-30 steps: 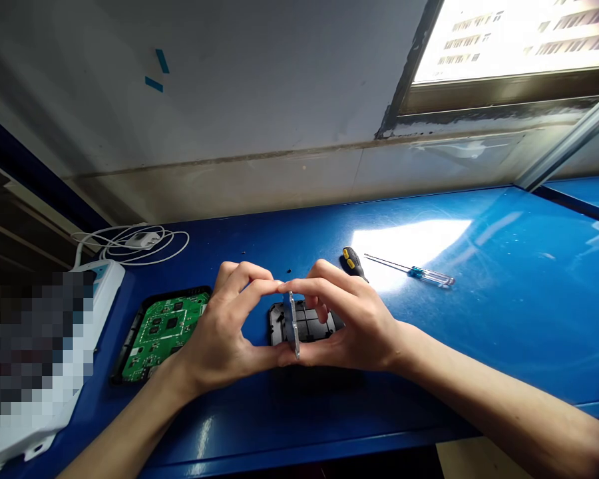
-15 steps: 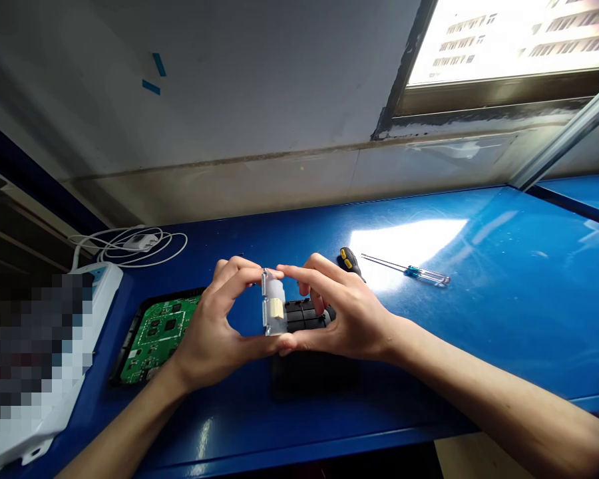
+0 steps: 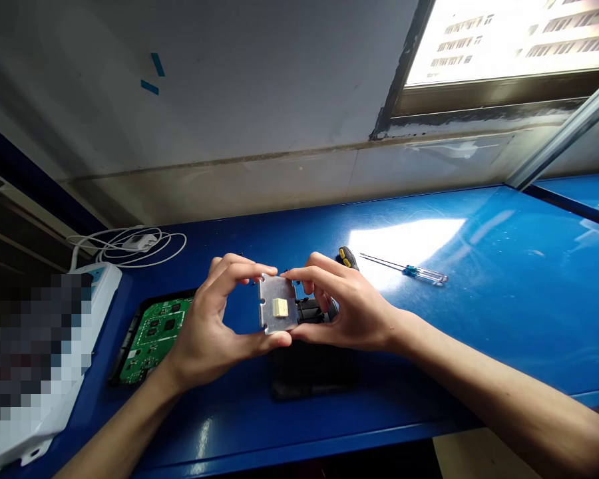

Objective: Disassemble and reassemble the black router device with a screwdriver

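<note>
You're pinching gray plate (image 3: 279,290) | left fingers (image 3: 240,272), right fingers (image 3: 315,274) parted edge-to-edge | best holding rims, sparing yellow block (image 3: 280,307)

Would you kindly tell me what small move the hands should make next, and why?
Perhaps hold the grey plate steady and look over its pale block, since that side is in plain view and the left hand and right hand both pinch the plate's top and bottom edges.

Screwdriver (image 3: 410,270) beyond right hand (image 3: 355,307), room rightward
</note>
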Demonstrator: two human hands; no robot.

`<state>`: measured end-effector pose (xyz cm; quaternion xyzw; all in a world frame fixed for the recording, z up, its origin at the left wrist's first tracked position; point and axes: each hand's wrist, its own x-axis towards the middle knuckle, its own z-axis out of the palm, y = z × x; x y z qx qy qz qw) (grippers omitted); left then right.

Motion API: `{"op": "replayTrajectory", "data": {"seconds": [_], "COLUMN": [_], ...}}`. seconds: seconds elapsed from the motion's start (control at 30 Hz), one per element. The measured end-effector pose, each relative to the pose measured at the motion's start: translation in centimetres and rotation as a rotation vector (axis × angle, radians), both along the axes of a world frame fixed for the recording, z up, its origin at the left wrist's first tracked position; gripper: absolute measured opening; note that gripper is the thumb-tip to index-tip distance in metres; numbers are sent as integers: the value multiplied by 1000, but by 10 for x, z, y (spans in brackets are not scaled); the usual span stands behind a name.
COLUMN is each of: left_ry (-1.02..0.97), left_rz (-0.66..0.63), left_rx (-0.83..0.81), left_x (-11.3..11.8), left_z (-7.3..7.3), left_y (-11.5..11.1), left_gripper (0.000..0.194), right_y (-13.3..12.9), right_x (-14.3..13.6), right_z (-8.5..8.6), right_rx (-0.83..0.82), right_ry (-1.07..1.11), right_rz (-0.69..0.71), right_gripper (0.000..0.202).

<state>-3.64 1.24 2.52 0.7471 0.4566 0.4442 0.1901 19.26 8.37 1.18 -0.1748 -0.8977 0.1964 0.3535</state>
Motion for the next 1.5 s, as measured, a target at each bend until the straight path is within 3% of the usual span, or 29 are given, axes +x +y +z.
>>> {"op": "replayTrajectory", "data": {"seconds": [0.23, 0.4, 0.57, 0.83, 0.93, 1.13, 1.5], "left_ry": [47, 276, 440, 393, 382, 412, 429], "left_rz": [48, 101, 94, 69, 78, 64, 90], "left_rx": [-14, -23, 68, -27, -80, -150, -279], "left_x": [-5, -6, -3, 3, 6, 25, 34], "left_z": [7, 14, 11, 8, 5, -5, -20], "left_y": [0, 0, 0, -2, -3, -8, -12], "left_gripper": [48, 46, 45, 41, 41, 38, 37], "right_y": [4, 9, 8, 11, 20, 41, 54], "right_x": [7, 11, 9, 10, 15, 19, 22], "right_z": [2, 4, 3, 6, 9, 1, -8], "right_rx": [4, -17, -11, 31, 28, 16, -71], "right_ry": [6, -9, -29, 7, 146, 177, 111], "right_rz": [0, 5, 7, 33, -67, -432, -552], "right_gripper": [58, 56, 53, 60, 60, 34, 25]}}
